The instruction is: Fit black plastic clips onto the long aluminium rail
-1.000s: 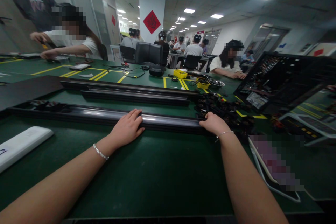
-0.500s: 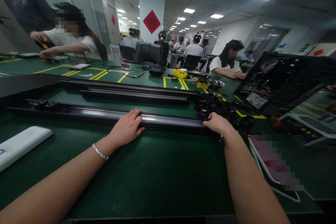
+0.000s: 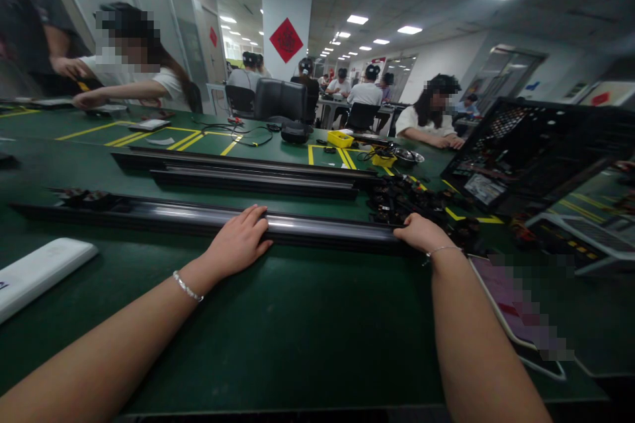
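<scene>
A long black rail [image 3: 198, 217] with a glossy rounded top lies crosswise on the green table [image 3: 297, 330], close in front of the person. The left hand [image 3: 238, 242] rests flat on its middle, fingers spread open over the top, not curled around it. The right hand [image 3: 421, 233] sits at the rail's right end, touching it; whether its fingers close around the end cannot be told from here. Each wrist wears a thin bracelet. Just beyond that end lies a heap of small black parts [image 3: 421, 205]. Two more black rails [image 3: 248, 172] lie parallel farther back. A white flat bar [image 3: 40, 271] lies near the left edge, and an open black case [image 3: 536, 145] stands at the right. Other people sit at tables farther off.
</scene>
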Demonstrator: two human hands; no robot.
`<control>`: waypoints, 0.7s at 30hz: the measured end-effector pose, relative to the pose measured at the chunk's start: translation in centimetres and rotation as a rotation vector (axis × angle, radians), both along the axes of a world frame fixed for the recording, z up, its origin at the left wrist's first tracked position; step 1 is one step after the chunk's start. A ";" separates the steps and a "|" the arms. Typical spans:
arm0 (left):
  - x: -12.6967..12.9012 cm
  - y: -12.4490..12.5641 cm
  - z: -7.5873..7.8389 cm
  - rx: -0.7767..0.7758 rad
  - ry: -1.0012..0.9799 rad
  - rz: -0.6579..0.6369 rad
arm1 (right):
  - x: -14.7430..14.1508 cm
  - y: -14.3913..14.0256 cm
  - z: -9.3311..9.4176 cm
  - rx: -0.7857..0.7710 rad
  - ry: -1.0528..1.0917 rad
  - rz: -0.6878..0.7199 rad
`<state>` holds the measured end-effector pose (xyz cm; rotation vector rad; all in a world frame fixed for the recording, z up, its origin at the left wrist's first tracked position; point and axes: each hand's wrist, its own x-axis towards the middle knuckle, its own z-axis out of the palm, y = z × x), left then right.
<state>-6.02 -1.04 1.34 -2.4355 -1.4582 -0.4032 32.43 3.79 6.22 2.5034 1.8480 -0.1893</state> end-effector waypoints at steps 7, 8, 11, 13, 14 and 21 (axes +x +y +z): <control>0.0 0.0 -0.1 0.008 0.025 0.000 | 1.0 0.3 -0.2 0.023 -0.007 -0.007; 0.0 0.0 -0.1 0.010 0.021 -0.002 | 1.2 0.3 -0.3 0.021 -0.006 -0.009; 0.1 0.0 -0.1 0.013 0.006 -0.004 | 1.9 0.5 -0.4 0.020 -0.007 -0.023; 0.1 0.0 0.0 0.012 0.004 -0.002 | 2.4 0.6 -0.5 0.023 -0.011 -0.035; 0.0 0.0 0.0 0.010 0.005 -0.001 | 2.7 0.6 -0.5 0.025 -0.015 -0.040; 0.0 0.0 0.0 -0.004 -0.011 -0.001 | 3.7 0.4 -0.4 0.056 -0.031 -0.075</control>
